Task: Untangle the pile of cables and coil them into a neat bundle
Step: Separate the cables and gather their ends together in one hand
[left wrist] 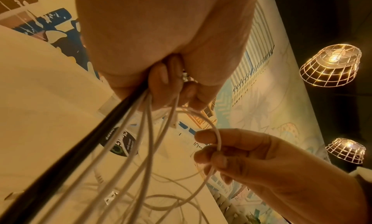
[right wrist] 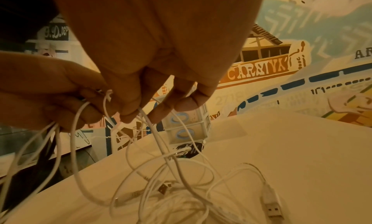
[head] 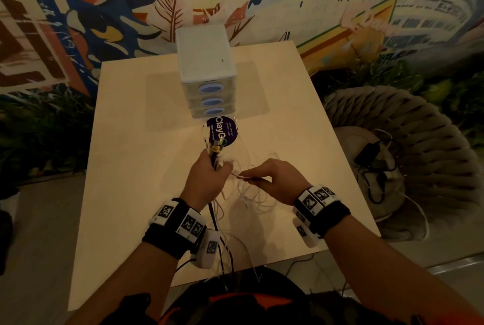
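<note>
Several white cables and one black cable [left wrist: 66, 157] hang from my left hand [head: 209, 178], which grips them as a bunch above the table; their plug ends [head: 216, 145] stick up out of the fist. My right hand [head: 269, 178] is just to the right and pinches one white cable [left wrist: 218, 141] that loops over from the bunch. A loose tangle of white cables [right wrist: 181, 195] with USB plugs [right wrist: 271, 208] lies on the table under both hands. The strands trail off the near table edge [head: 227, 254].
A small white three-drawer unit [head: 207, 70] stands at the middle back of the light wooden table [head: 131, 167], with a round purple sticker [head: 222, 131] in front of it. A woven chair [head: 408, 146] holding black cables stands to the right. A painted wall is behind.
</note>
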Demonstrator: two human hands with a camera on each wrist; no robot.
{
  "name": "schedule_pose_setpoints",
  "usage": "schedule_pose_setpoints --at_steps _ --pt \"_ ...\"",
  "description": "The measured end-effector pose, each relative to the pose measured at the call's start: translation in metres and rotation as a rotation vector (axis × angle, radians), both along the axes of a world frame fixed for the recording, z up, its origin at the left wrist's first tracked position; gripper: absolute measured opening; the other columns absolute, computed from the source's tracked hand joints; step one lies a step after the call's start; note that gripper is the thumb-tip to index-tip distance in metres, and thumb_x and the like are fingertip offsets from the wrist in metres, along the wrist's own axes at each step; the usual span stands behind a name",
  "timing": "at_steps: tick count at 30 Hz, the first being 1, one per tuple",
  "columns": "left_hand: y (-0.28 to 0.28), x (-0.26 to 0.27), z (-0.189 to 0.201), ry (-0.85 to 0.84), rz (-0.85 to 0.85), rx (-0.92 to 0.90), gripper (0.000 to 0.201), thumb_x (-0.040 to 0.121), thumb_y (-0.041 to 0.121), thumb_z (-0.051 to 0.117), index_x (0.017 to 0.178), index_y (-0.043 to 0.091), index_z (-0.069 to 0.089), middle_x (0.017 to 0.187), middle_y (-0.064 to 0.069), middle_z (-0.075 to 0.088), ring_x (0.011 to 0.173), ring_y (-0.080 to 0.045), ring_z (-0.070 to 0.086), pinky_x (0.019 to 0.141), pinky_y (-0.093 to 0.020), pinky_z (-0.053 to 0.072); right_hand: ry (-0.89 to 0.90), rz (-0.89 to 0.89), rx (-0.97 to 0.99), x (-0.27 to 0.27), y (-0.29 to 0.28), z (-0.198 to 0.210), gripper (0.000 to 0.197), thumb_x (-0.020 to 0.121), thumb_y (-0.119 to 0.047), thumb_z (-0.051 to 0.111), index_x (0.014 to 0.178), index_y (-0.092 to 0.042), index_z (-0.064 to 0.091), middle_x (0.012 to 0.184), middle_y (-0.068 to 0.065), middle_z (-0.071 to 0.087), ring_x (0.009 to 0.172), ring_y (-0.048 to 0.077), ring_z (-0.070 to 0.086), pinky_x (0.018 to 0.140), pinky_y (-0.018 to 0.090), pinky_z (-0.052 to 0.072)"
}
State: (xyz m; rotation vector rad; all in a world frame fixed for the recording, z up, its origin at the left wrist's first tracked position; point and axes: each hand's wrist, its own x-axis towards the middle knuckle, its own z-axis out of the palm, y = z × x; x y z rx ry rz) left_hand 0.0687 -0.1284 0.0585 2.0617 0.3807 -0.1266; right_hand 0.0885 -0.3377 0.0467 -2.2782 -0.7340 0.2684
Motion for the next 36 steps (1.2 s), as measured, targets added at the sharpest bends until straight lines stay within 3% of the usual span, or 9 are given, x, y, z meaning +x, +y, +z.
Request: schedule_pose_setpoints --at_steps 4,8,11,15,19,24,29,32,36 --pt "0.000 0.002 -0.005 0.080 -0.017 -0.008 0.029 0.092 0.028 0.068 0.112 0.011 0.055 0.098 0.001 0.062 0.092 -0.023 0.058 0.075 -0.032 0.043 -0.060 0.032 0.029 0.001 0.002 0.003 0.029 0.092 -0.012 0.071 0.116 -0.029 0.077 0.103 -0.004 0.078 0.098 0.006 0.061 0.074 0.000 0.037" --pt "0.004 0.003 -0.008 0.163 0.005 0.027 0.044 0.088 0.046 0.073 0.107 0.013 0.051 0.099 0.003 0.061 0.088 -0.021 0.058 0.079 -0.037 0.047 -0.086 -0.019 0.019 0.002 0.002 0.005 0.027 0.096 -0.019 0.067 0.117 -0.033 0.075 0.109 -0.010 0.077 0.097 0.006 0.062 0.078 0.014 0.043" --pt "0.008 0.004 -0.010 0.192 0.076 -0.007 0.035 0.089 0.038 0.073 0.099 0.013 0.050 0.086 0.001 0.055 0.078 -0.023 0.052 0.069 -0.034 0.041 -0.039 -0.071 -0.025 0.001 0.003 0.004 0.027 0.100 -0.029 0.062 0.123 -0.039 0.071 0.117 -0.014 0.074 0.103 0.005 0.066 0.084 0.023 0.049" --pt "0.011 0.006 -0.013 0.250 0.142 -0.133 0.030 0.089 0.032 0.068 0.095 0.010 0.049 0.081 -0.008 0.050 0.065 -0.024 0.044 0.062 -0.037 0.038 -0.020 -0.062 -0.008 -0.002 0.007 0.002 0.025 0.099 -0.031 0.064 0.120 -0.040 0.072 0.115 -0.017 0.074 0.104 0.002 0.065 0.080 0.009 0.044" --pt "0.008 0.002 -0.008 0.119 0.168 -0.162 0.034 0.090 0.034 0.064 0.100 0.003 0.053 0.080 -0.008 0.054 0.069 -0.024 0.048 0.063 -0.035 0.040 0.117 -0.147 0.081 -0.005 0.008 0.004 0.023 0.090 -0.032 0.071 0.106 -0.038 0.058 0.095 -0.015 0.075 0.087 0.000 0.069 0.075 0.022 0.051" --pt "0.003 -0.006 -0.002 -0.053 0.109 -0.128 0.018 0.099 0.018 0.056 0.096 0.001 0.050 0.076 -0.005 0.051 0.065 -0.017 0.045 0.060 -0.034 0.036 0.273 -0.055 0.048 -0.006 0.009 0.010 0.049 0.087 -0.032 0.063 0.132 -0.042 0.048 0.104 -0.014 0.073 0.089 -0.001 0.068 0.082 0.026 0.055" --pt "0.013 -0.003 -0.006 -0.078 0.338 -0.159 0.013 0.098 0.023 0.054 0.094 0.012 0.050 0.076 -0.002 0.052 0.067 -0.022 0.048 0.062 -0.035 0.040 0.208 -0.224 0.121 -0.006 0.004 0.002 0.024 0.097 -0.047 0.057 0.095 -0.030 0.073 0.090 -0.016 0.074 0.088 -0.002 0.067 0.082 0.025 0.050" --pt "0.028 0.003 -0.010 -0.021 0.606 -0.334 0.015 0.094 0.029 0.052 0.084 0.021 0.043 0.068 0.000 0.043 0.059 -0.023 0.041 0.054 -0.033 0.040 0.122 -0.308 -0.036 -0.004 -0.006 -0.005 0.021 0.094 -0.047 0.065 0.088 -0.029 0.074 0.086 -0.015 0.073 0.086 -0.001 0.066 0.079 0.024 0.049" --pt "0.033 0.006 -0.006 -0.040 0.714 -0.482 0.021 0.098 0.012 0.045 0.079 0.018 0.038 0.063 0.001 0.034 0.044 -0.011 0.028 0.037 -0.018 0.025 0.240 -0.245 -0.408 0.003 -0.012 -0.025 0.022 0.092 -0.046 0.063 0.108 -0.031 0.067 0.097 -0.007 0.068 0.096 0.016 0.065 0.083 0.032 0.052"
